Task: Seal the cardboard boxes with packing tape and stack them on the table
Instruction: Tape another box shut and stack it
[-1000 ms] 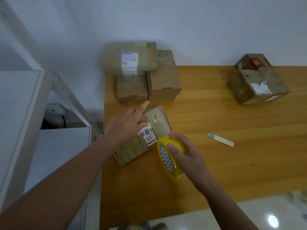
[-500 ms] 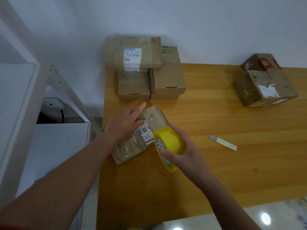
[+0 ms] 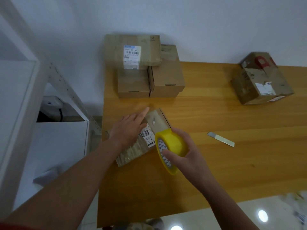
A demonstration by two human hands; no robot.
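Lying under left hand point(image 3: 128, 130) — box point(image 3: 150, 133) — beside tape point(image 3: 171, 146).

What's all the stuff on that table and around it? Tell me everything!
table: one, orange wood, centre
shelf unit: one, white, left of table
stacked boxes: three, brown, table's far left corner, one on top
labelled box: one, brown, near table's left edge
worn box: one, brown with red print, far right
tape roll: one, yellow, beside labelled box
metal strip: one, grey, right of tape roll
left hand: one, pressing labelled box
right hand: one, gripping tape roll
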